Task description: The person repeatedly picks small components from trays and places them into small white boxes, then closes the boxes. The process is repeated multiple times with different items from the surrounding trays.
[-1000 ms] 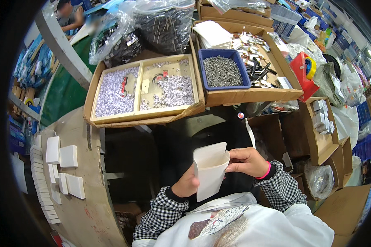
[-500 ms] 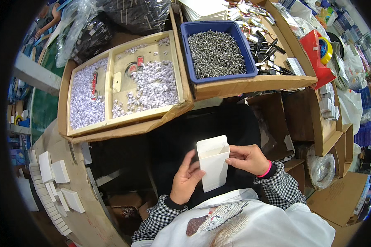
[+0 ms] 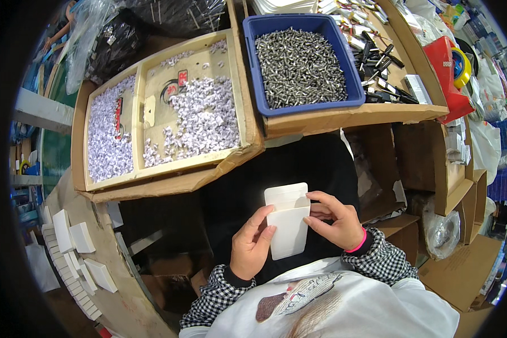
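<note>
A small white cardboard box (image 3: 288, 232) is held upright over my lap, its top flap raised at the far side and its mouth open toward me. My left hand (image 3: 252, 242) grips its left edge between thumb and fingers. On the other side, my right hand (image 3: 336, 221) pinches the upper right edge near the flap, thumb on the front face. What lies inside the box cannot be made out. Beyond it stand a divided wooden tray (image 3: 191, 160) of small white folded pieces and a blue plastic bin (image 3: 315, 107) full of small metal cylinders.
White boxes (image 3: 83, 238) stand in a row and lie loose on the cardboard-covered surface (image 3: 124, 293) at left. Black-ended parts (image 3: 385, 65) and a red box (image 3: 442, 73) with yellow tape (image 3: 461, 67) are at the back right. Open cardboard cartons (image 3: 416, 160) line the right.
My left hand has closed in on the box's left edge, its fingers now against it. My right fingers have shifted up toward the flap. The view has moved slightly.
</note>
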Demonstrator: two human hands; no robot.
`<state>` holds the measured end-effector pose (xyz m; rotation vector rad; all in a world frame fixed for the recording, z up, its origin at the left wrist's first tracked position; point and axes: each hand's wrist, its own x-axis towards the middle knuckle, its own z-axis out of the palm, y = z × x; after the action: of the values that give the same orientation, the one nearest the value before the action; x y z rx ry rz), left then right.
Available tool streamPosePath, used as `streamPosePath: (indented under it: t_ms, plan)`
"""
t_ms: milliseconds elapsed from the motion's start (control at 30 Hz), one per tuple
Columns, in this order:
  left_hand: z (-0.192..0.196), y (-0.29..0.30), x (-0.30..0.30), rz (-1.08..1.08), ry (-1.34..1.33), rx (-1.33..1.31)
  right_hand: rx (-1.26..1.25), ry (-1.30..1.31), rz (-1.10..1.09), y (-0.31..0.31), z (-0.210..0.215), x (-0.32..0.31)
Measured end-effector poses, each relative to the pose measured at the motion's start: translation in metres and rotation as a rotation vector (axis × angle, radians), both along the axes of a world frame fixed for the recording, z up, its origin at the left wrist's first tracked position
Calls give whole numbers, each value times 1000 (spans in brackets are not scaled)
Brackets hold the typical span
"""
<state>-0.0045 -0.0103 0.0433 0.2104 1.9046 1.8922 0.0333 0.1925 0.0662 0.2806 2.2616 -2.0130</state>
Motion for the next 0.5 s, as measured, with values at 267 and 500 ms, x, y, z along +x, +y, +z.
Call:
streamPosePath:
  t_ms: [267,500]
  plan:
    - [9,1,-2,41,29,-39,117,80,88,5,-3,-3]
    - [13,-2,-21,-54,-93,20,-193,143,61,3,-6,-6]
